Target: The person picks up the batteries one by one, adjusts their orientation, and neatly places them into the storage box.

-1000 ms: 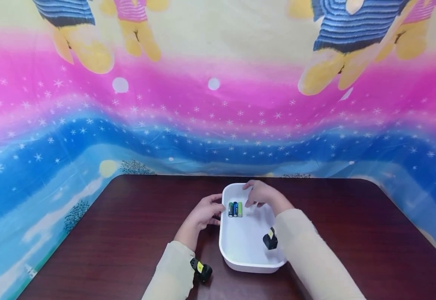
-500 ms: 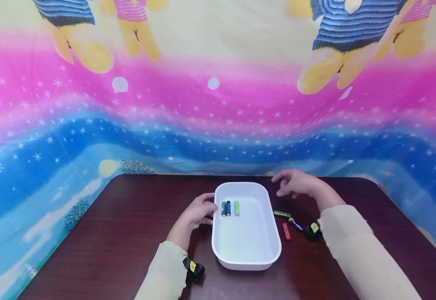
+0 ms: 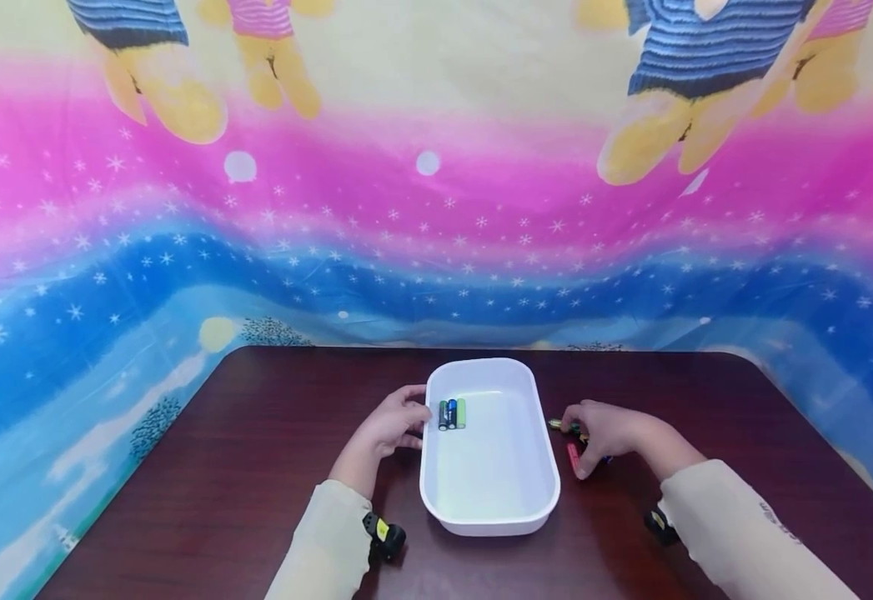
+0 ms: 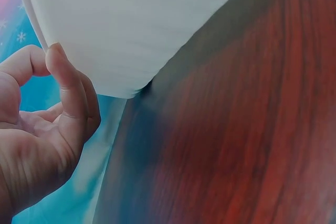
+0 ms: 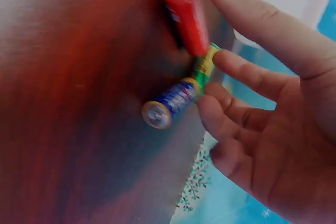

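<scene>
A white plastic tray [image 3: 492,487] stands on the table. Inside it, near the left wall, a dark green battery [image 3: 443,415], a blue battery [image 3: 452,414] and a light green battery [image 3: 461,413] lie side by side. My left hand [image 3: 391,423] grips the tray's left rim, fingers against the outer wall. Right of the tray my right hand [image 3: 616,429] reaches over three loose batteries, its thumb and fingers spread apart. The right wrist view shows a red battery [image 5: 190,19] near the thumb, with a blue battery [image 5: 176,102] and a green-yellow battery [image 5: 207,65] by the fingertips.
The dark red-brown table [image 3: 286,467] extends to both sides of the tray. A printed cloth [image 3: 376,217] hangs behind it and along its sides. Black wrist cameras sit on both sleeves, the left camera [image 3: 385,536] close to the table.
My right hand has left the tray and come down over the loose batteries at right. The tray has shifted slightly left. The light green battery rolled away from its neighbours, then back beside them.
</scene>
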A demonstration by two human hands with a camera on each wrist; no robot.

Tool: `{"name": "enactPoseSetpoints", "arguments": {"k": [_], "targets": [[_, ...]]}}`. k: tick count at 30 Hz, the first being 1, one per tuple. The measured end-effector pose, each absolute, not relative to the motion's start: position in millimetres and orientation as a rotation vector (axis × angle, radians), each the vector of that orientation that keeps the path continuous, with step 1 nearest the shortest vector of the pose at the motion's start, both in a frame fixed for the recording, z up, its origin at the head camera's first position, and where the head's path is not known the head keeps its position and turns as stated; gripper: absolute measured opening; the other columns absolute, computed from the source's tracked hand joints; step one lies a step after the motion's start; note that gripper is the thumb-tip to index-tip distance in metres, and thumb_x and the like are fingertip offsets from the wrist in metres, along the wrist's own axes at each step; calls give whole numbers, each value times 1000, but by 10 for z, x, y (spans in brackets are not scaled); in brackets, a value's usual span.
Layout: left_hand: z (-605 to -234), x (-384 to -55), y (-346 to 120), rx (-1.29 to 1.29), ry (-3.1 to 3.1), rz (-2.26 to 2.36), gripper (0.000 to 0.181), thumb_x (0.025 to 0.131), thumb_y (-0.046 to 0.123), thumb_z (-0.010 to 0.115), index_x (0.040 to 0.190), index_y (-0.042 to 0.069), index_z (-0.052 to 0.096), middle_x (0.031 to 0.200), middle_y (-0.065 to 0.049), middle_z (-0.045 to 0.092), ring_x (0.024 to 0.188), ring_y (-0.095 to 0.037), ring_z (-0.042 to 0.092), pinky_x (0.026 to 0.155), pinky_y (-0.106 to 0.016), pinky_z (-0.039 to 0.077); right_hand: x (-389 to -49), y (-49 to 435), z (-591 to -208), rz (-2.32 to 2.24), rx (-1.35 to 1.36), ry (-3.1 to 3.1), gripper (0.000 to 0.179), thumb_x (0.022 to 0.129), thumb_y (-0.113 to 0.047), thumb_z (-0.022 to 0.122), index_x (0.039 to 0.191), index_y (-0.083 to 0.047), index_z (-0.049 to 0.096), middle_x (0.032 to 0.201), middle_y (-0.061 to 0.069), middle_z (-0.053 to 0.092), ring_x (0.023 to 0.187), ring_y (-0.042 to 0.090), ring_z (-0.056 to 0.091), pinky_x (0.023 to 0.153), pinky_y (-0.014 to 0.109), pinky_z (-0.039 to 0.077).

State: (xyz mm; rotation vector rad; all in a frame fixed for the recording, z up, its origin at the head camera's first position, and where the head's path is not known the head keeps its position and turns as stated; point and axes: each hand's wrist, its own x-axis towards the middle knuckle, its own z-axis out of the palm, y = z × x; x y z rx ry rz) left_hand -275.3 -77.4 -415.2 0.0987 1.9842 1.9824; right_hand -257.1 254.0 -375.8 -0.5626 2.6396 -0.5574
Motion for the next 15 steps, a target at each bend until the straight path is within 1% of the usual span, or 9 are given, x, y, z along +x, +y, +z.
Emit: {"name": "enactPoseSetpoints", "arguments": {"k": [4, 8, 15], "targets": [[-4145, -2756, -753, 111, 1982, 1986, 61, 78, 1, 53, 137, 1, 34, 93, -14, 55, 63, -16, 54, 47, -25, 49, -2516, 2496, -3809, -444, -610, 2713, 57, 53, -22, 87, 100, -6, 60, 85, 4, 48, 73, 17, 46, 63, 31, 43], [-4139, -2756, -735, 102, 1979, 1991, 62, 78, 0, 53, 136, 1, 34, 94, -16, 56, 63, -16, 55, 47, -25, 49, -2482, 2467, -3814, -387, -604, 2749, 55, 53, -23, 87, 98, -7, 62, 85, 2, 50, 72, 16, 46, 63, 32, 43], [-4139, -2757, -723, 102, 1970, 1991, 61, 78, 0, 54, 136, 1, 34, 96, -18, 56, 64, -17, 56, 47, -26, 49, -2460, 2422, -3813, -429, -553, 2711, 52, 56, -18, 86, 100, -3, 63, 80, 2, 53, 68, 16, 48, 60, 32, 44]]}}
